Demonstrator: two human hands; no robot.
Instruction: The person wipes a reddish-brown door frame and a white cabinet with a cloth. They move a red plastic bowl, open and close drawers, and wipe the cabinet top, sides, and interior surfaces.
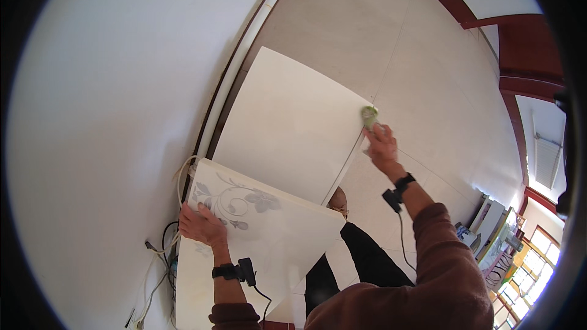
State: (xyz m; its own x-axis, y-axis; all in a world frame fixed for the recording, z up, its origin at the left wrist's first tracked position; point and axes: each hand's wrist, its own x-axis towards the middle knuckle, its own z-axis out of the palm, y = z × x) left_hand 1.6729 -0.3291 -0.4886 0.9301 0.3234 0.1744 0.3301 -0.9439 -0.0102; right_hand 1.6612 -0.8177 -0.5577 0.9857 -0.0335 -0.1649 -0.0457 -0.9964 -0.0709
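Note:
My right hand (383, 148) reaches forward, closed round a small round-headed green brush (369, 116). The brush touches the far right corner of a large smooth white panel (293, 116); it is a little blurred. Nearer to me is a second white panel (293, 232), printed with grey flowers and curling stems. My left hand (203, 226) lies at its left edge, fingers apart, beside the flower print. The fingertips nearest the edge are partly hidden. Both wrists wear black straps with small cabled devices.
A white wall (110, 116) rises on the left, with a pale pipe (244, 46) along its foot. Loose cables (164, 250) hang beside the printed panel. Pale floor tiles (342, 18) lie beyond. My foot (338, 200) stands close to the panels. A cluttered shelf (489, 232) is at right.

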